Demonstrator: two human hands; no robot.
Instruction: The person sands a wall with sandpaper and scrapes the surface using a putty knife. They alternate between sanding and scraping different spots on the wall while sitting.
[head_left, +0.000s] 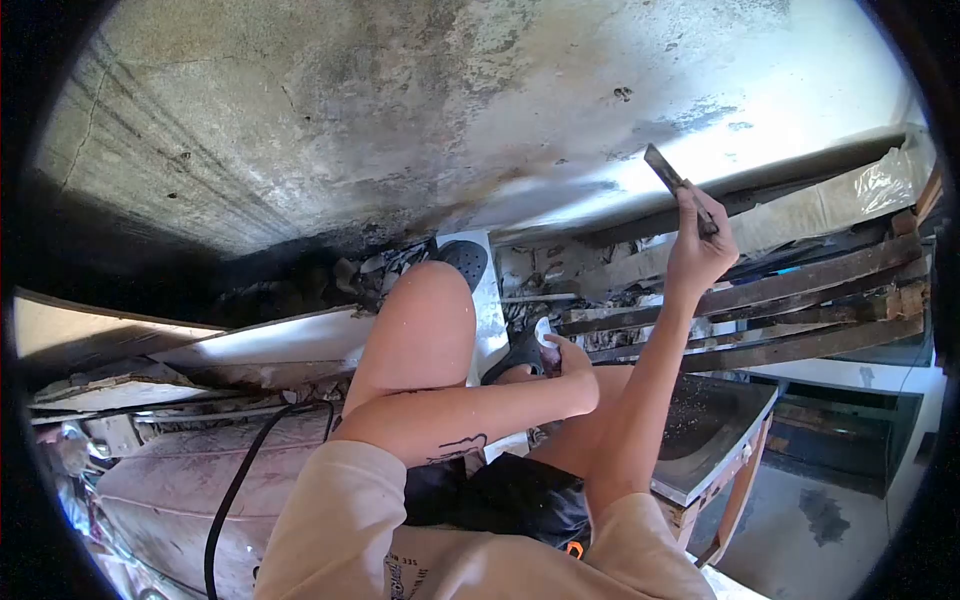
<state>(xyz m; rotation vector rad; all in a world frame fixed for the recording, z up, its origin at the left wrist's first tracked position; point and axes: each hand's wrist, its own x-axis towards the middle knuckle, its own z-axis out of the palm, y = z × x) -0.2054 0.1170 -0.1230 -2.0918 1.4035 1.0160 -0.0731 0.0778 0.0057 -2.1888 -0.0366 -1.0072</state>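
Note:
My right hand (703, 245) is raised at the upper right, its fingers closed round a flat dark scraper-like blade (664, 170) that points up and left toward the stained wall (560, 120). Low in the middle, beside my knees, my left hand (568, 362) is closed around a small object with a white top (544, 335); the fingers partly cover it, and what it is cannot be made out. The two hands are well apart.
Long dark wooden slats (800, 285) lie at the right, with a plastic-wrapped board (830, 205) behind them. A dark tray-like surface (705, 425) stands by my right thigh. A dusty pinkish cushion (180, 480) and a black cable (235, 485) are at the left. Rubble lies along the wall.

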